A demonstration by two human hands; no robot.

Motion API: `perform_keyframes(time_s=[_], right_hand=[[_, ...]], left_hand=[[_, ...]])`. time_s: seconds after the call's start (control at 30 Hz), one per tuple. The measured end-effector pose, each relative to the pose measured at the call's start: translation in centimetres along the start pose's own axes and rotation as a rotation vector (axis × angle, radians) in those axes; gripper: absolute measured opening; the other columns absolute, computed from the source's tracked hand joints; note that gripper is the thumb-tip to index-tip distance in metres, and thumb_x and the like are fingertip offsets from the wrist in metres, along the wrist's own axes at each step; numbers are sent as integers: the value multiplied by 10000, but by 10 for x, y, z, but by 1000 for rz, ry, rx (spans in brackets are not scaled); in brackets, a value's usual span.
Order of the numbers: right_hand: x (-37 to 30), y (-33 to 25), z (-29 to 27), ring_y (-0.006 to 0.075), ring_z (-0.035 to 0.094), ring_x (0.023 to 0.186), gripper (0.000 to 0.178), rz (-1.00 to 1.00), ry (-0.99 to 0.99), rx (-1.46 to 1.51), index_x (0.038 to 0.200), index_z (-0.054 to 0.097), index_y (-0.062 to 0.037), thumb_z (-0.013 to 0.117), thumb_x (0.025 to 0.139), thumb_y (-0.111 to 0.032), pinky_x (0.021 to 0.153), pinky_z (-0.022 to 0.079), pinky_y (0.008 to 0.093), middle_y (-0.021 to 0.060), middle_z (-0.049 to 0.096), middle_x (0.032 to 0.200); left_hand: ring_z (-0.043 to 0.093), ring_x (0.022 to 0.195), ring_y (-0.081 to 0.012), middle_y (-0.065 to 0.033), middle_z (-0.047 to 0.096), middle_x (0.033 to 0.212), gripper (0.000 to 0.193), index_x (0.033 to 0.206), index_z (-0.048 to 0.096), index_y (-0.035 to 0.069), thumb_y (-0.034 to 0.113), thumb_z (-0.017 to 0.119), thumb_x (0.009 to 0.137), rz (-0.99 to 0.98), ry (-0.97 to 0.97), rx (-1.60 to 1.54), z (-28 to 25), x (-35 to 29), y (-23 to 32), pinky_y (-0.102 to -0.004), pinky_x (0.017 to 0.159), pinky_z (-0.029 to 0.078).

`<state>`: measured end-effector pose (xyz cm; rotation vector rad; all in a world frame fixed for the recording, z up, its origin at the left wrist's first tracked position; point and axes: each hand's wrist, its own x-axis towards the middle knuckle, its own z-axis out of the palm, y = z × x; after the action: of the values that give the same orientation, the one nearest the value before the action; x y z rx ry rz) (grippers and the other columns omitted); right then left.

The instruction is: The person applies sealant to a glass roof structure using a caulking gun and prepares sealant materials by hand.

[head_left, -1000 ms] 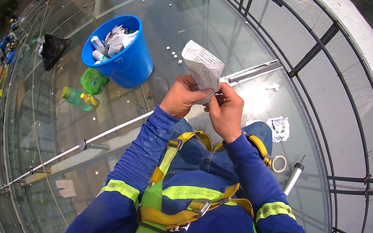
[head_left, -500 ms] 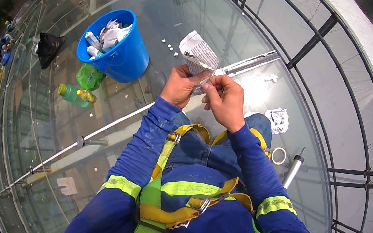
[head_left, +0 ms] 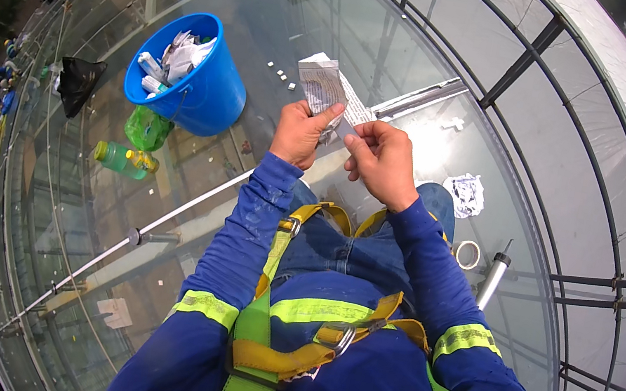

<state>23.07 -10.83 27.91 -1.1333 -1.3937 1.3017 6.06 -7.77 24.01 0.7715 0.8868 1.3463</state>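
Observation:
Pinched in my left hand [head_left: 299, 130] is a folded sheet of printed paper [head_left: 320, 84], its free end standing up beyond the fingers. Close beside it, my right hand [head_left: 382, 162] is closed with thumb and fingers on a small flat grey piece [head_left: 346, 129], which looks like a thin blade. That piece points toward the lower part of the paper and seems to touch it. Most of its length is hidden by my fingers, so its kind is unclear. Both hands are above the glass, just beyond my knees.
Left of my hands stands a blue bucket [head_left: 223, 87] filled with crumpled paper. Near it are a green plastic bag [head_left: 147, 130], a green bottle [head_left: 115, 156] and a black bag [head_left: 79, 83]. Crumpled paper [head_left: 464, 195], a tape roll [head_left: 467, 254] and a caulking gun [head_left: 494, 278] lie right.
The paper has turned, showing a greyer printed face. My hands have drawn slightly apart at the wrists, and the flat grey piece now shows between them.

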Motion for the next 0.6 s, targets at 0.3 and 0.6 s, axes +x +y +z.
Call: perform_keyframes(time_s=[0.3,0.6], right_hand=[[5,-4,-11,118,646,562,183,42,-99,-15,995,616,105,656,924,-60,439,507,248,83,645,758],[1,0,-29,98,611,535,199,134,-77,33,1014,638,101,663,925,-76,429,482,239,56,640,734]], left_hand=[[676,893,-179,-99,712,1028,245,1093,670,-48,47,742,879,-47,-82,-16,13,-1,9,-324,812,541],[694,954,-232,-131,702,1071,308,1163,627,-52,36,727,886,-335,-300,-326,18,-19,41,-390,867,569]])
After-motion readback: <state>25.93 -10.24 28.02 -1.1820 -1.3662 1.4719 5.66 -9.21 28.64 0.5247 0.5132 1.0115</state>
